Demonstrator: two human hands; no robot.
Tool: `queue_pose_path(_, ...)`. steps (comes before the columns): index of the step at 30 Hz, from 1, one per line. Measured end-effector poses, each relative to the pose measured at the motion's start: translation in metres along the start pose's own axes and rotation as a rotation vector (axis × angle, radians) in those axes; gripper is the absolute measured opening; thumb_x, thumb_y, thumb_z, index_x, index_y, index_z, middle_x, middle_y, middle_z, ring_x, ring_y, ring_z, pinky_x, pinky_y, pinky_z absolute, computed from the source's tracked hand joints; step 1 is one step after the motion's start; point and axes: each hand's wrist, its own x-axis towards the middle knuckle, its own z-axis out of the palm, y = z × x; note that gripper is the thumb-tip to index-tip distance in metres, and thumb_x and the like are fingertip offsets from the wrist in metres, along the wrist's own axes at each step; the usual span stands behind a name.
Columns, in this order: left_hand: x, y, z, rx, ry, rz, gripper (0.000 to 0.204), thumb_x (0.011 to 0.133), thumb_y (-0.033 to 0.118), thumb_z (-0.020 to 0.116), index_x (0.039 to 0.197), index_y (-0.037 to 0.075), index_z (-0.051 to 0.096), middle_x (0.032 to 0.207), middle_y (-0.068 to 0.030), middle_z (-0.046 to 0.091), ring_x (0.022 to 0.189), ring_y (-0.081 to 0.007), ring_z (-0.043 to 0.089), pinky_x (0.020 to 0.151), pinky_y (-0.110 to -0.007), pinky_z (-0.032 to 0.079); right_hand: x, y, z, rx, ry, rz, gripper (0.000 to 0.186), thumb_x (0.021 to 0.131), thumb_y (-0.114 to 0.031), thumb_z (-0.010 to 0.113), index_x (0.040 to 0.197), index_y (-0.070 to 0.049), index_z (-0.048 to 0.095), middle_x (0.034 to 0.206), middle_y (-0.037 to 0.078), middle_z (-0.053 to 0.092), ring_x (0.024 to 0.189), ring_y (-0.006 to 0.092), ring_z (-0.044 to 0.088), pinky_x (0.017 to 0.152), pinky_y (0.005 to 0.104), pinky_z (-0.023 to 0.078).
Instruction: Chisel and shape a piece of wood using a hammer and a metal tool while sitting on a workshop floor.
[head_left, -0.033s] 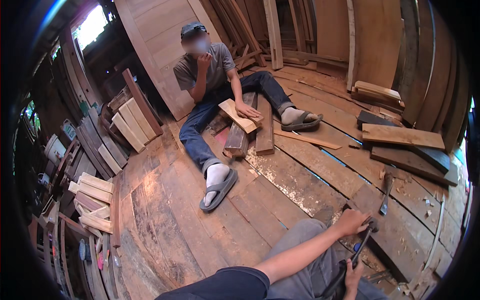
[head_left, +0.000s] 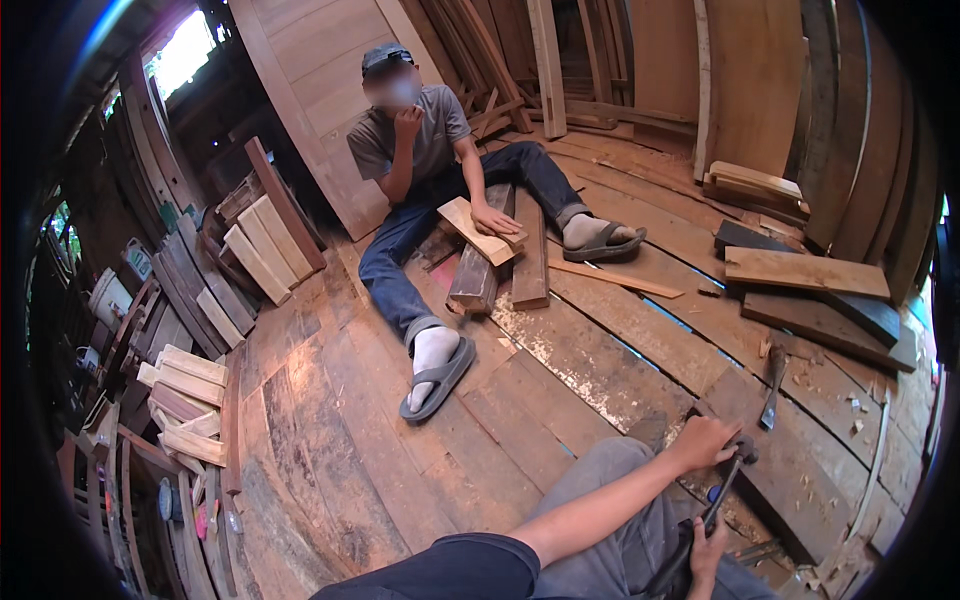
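Note:
At lower right my right hand [head_left: 708, 550] is wrapped around the handle of a dark hammer-like tool [head_left: 728, 492], which slants up and away from me. My left hand [head_left: 703, 443] reaches across from the left, with its fingers curled right beside the tool's rounded head. Motion smears those fingertips, and whatever they grip is hidden. Beneath and beyond both hands lies a thick dark timber [head_left: 800, 490]. On its far side rests a chisel-like tool [head_left: 772, 388] with a wooden handle. A small blue round thing [head_left: 713, 494] shows by the handle.
A person [head_left: 425, 140] sits opposite on the plank floor [head_left: 400, 480], one hand on a pale board [head_left: 470, 228] laid over dark beams [head_left: 478, 278]. Boards [head_left: 805, 272] lie stacked at right. Short pale blocks [head_left: 190, 390] are piled at left. A door panel [head_left: 320, 90] leans behind.
The tool's head has shifted slightly by my left fingers, which are more blurred now. The person opposite has not moved.

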Motion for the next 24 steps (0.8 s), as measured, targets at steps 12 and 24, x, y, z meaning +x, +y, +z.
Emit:
queue_pose_path(12,-0.010,-0.014,0.013,-0.032,0.134,-0.029,0.039,0.075,0.022,0.069,0.108,0.004,0.057,0.105,-0.0138,0.058,0.100,-0.0318,0.059,0.079,-0.042,0.051,-0.004,0.006,0.003,-0.083,-0.033,0.045,0.030,0.082,-0.015,0.067,0.104,0.004,0.058,0.079,0.012,0.057,0.073,0.0221,0.054,0.071,0.0353,0.044)
queue_pose_path(24,-0.007,-0.051,0.005,-0.166,-0.075,-0.049,0.024,0.068,0.010,0.067,0.091,0.004,0.071,0.093,-0.0146,0.069,0.088,-0.0282,0.066,0.077,-0.039,0.052,0.016,-0.026,0.009,-0.011,-0.231,0.035,0.050,0.089,-0.033,0.064,0.126,-0.001,0.053,0.112,0.023,0.061,0.103,0.0367,0.060,0.089,0.0441,0.047)
